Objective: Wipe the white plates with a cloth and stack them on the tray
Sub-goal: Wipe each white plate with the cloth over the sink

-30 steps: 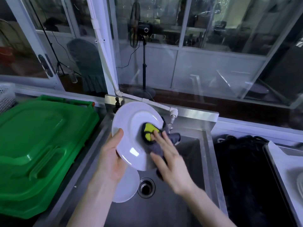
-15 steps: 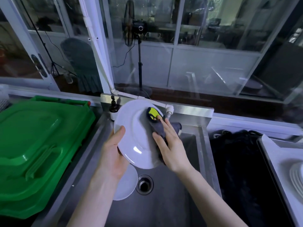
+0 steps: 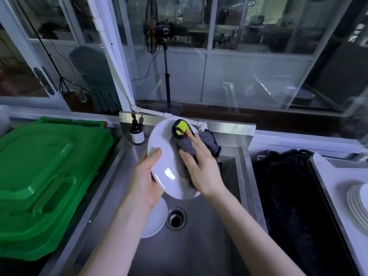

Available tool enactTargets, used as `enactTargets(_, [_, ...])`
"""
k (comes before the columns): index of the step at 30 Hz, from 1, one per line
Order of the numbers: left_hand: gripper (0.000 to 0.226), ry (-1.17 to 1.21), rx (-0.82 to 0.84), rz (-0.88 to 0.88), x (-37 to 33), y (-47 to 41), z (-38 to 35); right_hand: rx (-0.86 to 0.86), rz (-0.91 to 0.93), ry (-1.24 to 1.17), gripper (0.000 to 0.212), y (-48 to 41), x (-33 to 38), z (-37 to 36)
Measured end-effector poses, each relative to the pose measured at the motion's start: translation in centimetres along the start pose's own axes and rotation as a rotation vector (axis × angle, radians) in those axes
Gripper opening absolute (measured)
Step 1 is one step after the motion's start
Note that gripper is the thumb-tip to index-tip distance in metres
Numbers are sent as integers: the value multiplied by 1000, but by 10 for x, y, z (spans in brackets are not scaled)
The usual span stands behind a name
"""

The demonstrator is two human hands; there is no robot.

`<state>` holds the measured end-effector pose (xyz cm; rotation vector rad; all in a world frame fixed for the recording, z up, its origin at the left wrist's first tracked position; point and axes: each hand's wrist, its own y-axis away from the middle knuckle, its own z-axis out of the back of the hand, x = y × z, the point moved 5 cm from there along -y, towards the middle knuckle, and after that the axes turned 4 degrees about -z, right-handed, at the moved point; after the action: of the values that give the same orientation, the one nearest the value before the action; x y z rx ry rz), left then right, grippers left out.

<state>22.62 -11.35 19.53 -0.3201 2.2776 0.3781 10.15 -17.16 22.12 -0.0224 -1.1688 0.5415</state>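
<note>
Bin [image 3: 39,176] left of sink [image 3: 199,251], tray [image 3: 334,176] right, plate [image 3: 155,222] inside.

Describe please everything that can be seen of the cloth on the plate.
The cloth is dark grey, soft-looking fabric with a bright yellow patch edged in black at its far end. It lies crumpled against the face of the tilted white plate and hangs past its right rim. The right hand presses on it with straight fingers.

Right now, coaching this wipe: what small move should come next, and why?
Probably sweep the cloth down across the plate: the right hand presses it near the upper rim, while the lower face beside the left hand's grip lies uncovered.
</note>
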Motion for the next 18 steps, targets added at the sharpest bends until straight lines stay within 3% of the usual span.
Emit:
enactTargets(2, [62, 0, -3, -10, 1, 1, -3, -6, -153, -85, 37, -3, -24, 10])
enactTargets(4, [61, 9, -39, -29, 0, 0, -3, -32, -321, -291, 6, 8, -52, 24])
enactTargets(7, [40, 35, -120, -64, -2, -4, 4, -205, -417, -390, 15, 30, -90, 51])
enactTargets(10, [28, 61, -197, -70, -4, -10, 8, -210, -397, -177, 18, 48, -104, 67])
enactTargets(13, [24, 77, -237, -58, -1, -10, 4, -67, -213, 61, 55, 59, -89, 65])
enactTargets(15, [26, 85, -236, -57, 1, -8, -1, 17, -50, 345, 72, 65, -78, 55])
enactTargets(18, [31, 62, -218, -45, 2, -5, -10, -103, 54, 576, 67, 65, -61, 58])
